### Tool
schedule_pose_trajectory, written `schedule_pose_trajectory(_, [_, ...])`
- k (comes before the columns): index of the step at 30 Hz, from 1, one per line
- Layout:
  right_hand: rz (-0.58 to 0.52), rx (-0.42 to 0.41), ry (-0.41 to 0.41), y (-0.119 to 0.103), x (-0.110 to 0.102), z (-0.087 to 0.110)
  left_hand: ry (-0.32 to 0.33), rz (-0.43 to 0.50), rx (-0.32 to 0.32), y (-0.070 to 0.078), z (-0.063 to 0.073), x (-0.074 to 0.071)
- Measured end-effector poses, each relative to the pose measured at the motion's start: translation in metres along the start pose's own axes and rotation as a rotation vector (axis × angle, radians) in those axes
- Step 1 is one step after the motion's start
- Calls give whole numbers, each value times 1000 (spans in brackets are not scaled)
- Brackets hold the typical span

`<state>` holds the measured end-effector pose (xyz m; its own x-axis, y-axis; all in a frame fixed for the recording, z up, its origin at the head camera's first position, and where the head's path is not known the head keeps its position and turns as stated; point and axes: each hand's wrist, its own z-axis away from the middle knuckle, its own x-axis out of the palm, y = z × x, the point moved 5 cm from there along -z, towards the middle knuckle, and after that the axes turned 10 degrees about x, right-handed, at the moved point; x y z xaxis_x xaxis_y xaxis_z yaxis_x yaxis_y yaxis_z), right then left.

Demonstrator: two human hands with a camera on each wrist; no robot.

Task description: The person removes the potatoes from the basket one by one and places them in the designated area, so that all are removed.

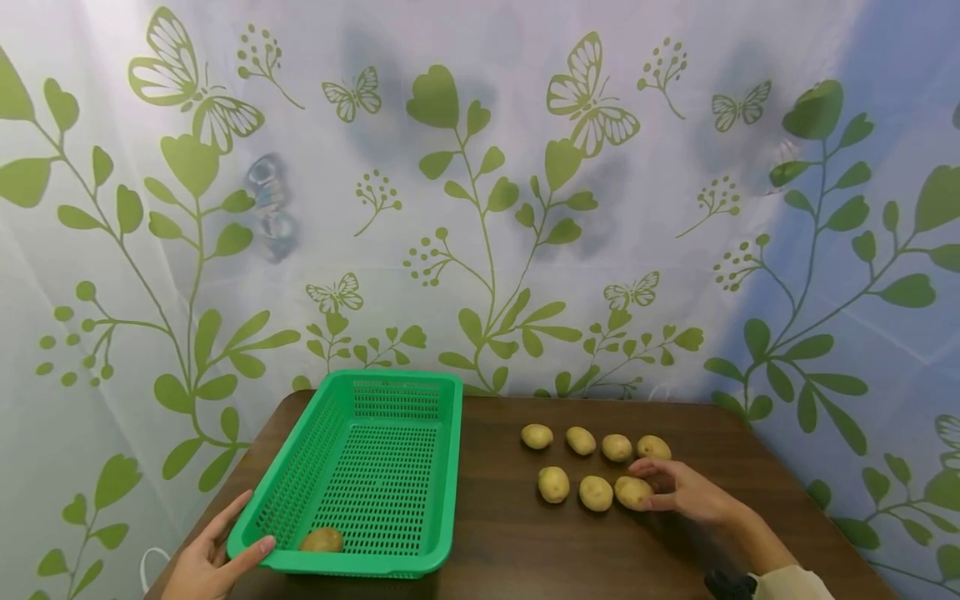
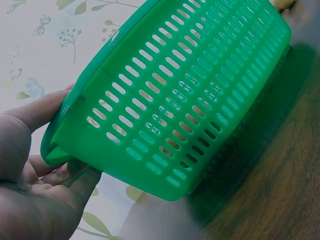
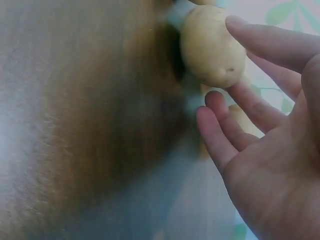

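Note:
A green plastic basket (image 1: pixel 456 467) with slotted sides stands on the left of the table. My left hand (image 1: pixel 213 554) grips its near left corner; in the left wrist view the thumb lies over the rim and the fingers (image 2: pixel 82 182) are underneath. One potato (image 1: pixel 322 540) lies inside, by the near wall. On the right, my right hand (image 1: pixel 686 490) holds the rightmost potato (image 1: pixel 632 493) of the near row between thumb and fingers. The right wrist view shows that potato (image 3: pixel 210 47) at the fingertips, the lower fingers loosely bent below it.
More potatoes lie in two rows on the brown wooden table (image 1: pixel 510 542): several in the far row, including one potato (image 1: pixel 537 437) at its left end, and two others nearby, a potato (image 1: pixel 553 484) and a potato (image 1: pixel 596 493). A leaf-patterned curtain (image 1: pixel 480 208) hangs behind.

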<state>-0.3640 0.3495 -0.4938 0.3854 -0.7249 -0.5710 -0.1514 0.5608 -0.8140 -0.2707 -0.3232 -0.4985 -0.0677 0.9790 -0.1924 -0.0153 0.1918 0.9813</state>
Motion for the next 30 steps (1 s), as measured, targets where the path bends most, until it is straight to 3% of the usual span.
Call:
schedule_pose_trajectory(9, [-40,20,10,-11,-5,-9,-24,10,30,-5,-2,-2])
schedule_pose_trajectory(17, [8,-110,-16,-29,-5,-19,-30,13,-1,-9,-4,-1])
schedule_pose_trajectory(30, [30,-91,-45,-57,-3,-35,-22,18,15,-3,-6,2])
